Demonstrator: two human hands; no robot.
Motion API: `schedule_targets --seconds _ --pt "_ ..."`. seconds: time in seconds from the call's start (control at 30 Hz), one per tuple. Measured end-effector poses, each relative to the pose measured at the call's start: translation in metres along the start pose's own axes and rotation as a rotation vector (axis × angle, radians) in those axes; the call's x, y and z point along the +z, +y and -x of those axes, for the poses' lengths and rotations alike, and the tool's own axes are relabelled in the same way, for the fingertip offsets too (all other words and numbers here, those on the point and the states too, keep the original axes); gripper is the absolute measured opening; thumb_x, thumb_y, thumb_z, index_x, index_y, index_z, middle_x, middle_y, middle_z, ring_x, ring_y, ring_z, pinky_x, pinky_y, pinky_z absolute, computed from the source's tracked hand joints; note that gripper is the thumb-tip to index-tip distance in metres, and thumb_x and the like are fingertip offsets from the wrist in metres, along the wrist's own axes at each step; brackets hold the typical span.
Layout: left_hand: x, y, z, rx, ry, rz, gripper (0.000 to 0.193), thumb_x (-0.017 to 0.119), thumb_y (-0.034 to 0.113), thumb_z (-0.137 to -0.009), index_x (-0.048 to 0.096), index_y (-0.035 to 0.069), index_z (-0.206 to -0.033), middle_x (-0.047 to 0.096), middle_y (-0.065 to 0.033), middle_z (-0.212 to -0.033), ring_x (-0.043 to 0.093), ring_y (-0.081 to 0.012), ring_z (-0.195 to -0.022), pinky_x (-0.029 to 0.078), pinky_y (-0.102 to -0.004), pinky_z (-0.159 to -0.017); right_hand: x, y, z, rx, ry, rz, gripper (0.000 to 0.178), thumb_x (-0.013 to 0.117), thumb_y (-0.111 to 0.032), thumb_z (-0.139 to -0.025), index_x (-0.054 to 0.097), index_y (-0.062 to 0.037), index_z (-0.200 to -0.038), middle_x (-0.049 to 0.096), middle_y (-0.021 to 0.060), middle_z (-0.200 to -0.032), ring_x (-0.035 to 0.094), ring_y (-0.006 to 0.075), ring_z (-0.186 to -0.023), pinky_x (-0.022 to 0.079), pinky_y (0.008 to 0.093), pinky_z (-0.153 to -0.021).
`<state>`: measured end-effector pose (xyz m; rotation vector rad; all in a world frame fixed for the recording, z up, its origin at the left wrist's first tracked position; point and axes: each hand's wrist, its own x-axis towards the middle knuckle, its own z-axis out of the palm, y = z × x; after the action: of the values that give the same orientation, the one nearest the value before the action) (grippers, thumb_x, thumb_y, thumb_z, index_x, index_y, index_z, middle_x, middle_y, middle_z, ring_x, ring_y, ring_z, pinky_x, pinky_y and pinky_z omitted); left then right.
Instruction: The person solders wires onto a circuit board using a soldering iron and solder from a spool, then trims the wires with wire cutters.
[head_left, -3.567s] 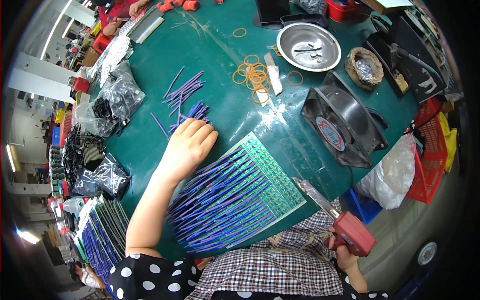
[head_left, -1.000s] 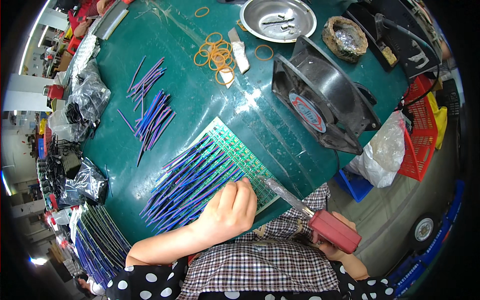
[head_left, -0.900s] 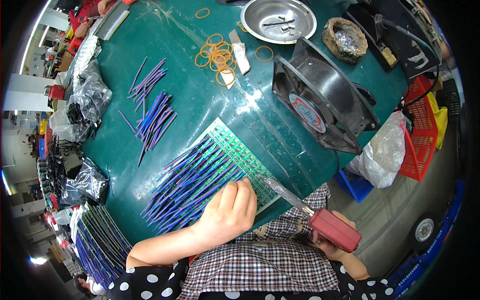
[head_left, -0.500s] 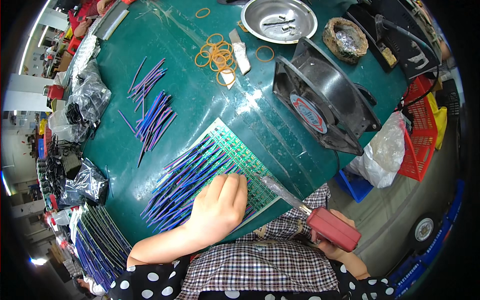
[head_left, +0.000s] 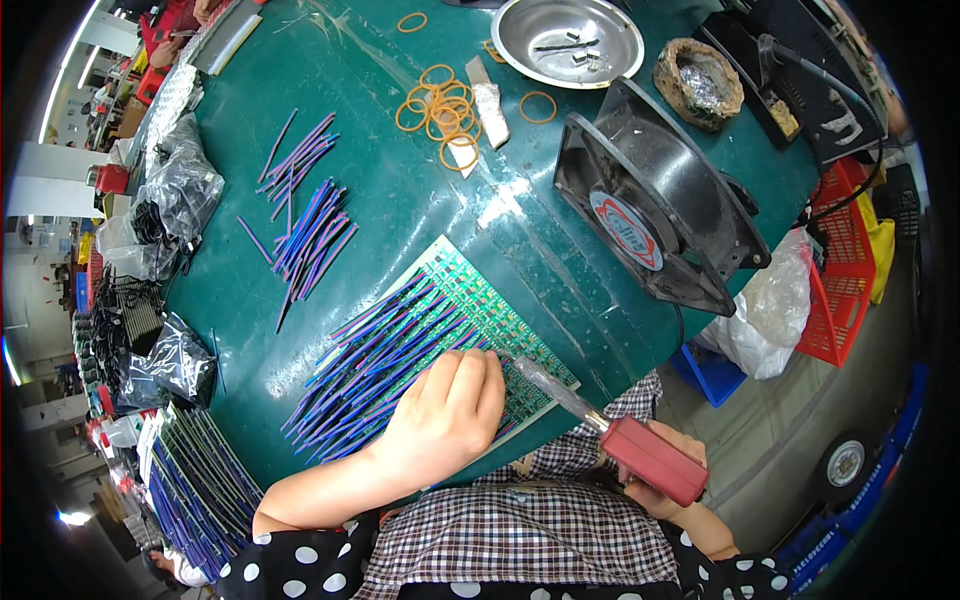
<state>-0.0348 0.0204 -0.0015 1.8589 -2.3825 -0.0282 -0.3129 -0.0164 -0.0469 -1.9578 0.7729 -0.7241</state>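
On the green circuit board panel [head_left: 470, 287], many blue and purple wires [head_left: 375, 345] lie in rows, their loose ends fanned toward the lower left. My left hand [head_left: 450, 405] rests over the board's near part, its fingers bent and pressed together. Whatever is pinched between its fingertips is hidden beneath them. My right hand [head_left: 665, 465] is closed round the red handle of a soldering iron [head_left: 655, 460]. The iron slants up to the left, and its tip reaches the board right beside my left fingertips. Farther off lies a loose pile of blue and purple wires [head_left: 310, 235].
A black fan [head_left: 650, 190] stands right of the board. Beyond are rubber bands [head_left: 440, 110], a metal bowl [head_left: 570, 70] with small parts, a rough brown dish [head_left: 698, 85] and a black soldering stand [head_left: 790, 80]. Wired boards [head_left: 195, 490] are stacked at lower left.
The soldering iron in my right hand has moved left and slightly up, bringing its tip nearer my left fingertips. My left hand has shifted slightly right.
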Motion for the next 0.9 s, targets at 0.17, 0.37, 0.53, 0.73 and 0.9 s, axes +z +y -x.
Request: schedule_targets --seconds 0.17,0.37,0.53,0.73,0.9 --pt "-0.001 0.0 0.003 -0.015 -0.006 -0.025 0.034 0.06 0.005 -0.068 0.061 -0.007 -0.099 0.057 -0.0132 -0.091 0.058 -0.0228 -0.078 0.051 -0.0299 -0.067 -0.004 0.01 0.012 -0.043 0.026 0.003 0.066 0.08 -0.042 -0.069 0.058 0.0048 -0.109 0.067 0.0129 -0.084 0.068 0.0232 -0.068 0.055 0.0308 -0.061" --pt "-0.003 0.004 0.001 -0.014 -0.067 0.007 0.033 0.059 0.007 -0.069 0.059 -0.009 -0.098 0.055 -0.0132 -0.089 0.056 -0.0211 -0.075 0.049 -0.0285 -0.062 0.003 -0.003 0.022 0.335 0.128 -0.238 0.063 0.068 -0.053 -0.078 0.058 0.0059 -0.098 0.061 0.0045 -0.065 0.059 0.0143 -0.052 0.045 0.0258 -0.049" --pt "-0.016 -0.01 0.0 -0.148 -0.012 0.282 0.031 0.063 0.004 -0.07 0.061 -0.002 -0.1 0.057 -0.012 -0.089 0.057 -0.0265 -0.077 0.05 -0.0341 -0.067 0.008 0.003 0.025 0.401 0.145 -0.399 0.073 0.072 -0.053 -0.074 0.054 0.0099 -0.105 0.06 0.0031 -0.063 0.058 0.0099 -0.053 0.043 0.0218 -0.049" --pt "-0.01 -0.097 -0.004 -0.542 0.089 -0.118 0.018 0.063 0.005 -0.078 0.062 -0.002 -0.095 0.061 -0.0156 -0.094 0.059 -0.0335 -0.087 0.047 -0.0401 -0.076 0.007 -0.009 0.013 0.454 0.265 -0.598 0.08 0.079 -0.047 -0.07 0.05 0.0147 -0.113 0.06 0.0052 -0.065 0.057 0.0101 -0.054 0.042 0.0202 -0.049" --pt "0.006 -0.116 -0.006 -0.518 0.061 -0.21 0.014 0.06 0.003 -0.08 0.061 -0.001 -0.093 0.06 -0.0142 -0.092 0.06 -0.0289 -0.082 0.048 -0.0356 -0.074 0.004 -0.011 0.014 0.464 0.239 -0.594 0.076 0.08 -0.043 -0.07 0.051 0.0143 -0.11 0.06 0.0054 -0.066 0.055 0.0087 -0.054 0.042 0.0193 -0.049"
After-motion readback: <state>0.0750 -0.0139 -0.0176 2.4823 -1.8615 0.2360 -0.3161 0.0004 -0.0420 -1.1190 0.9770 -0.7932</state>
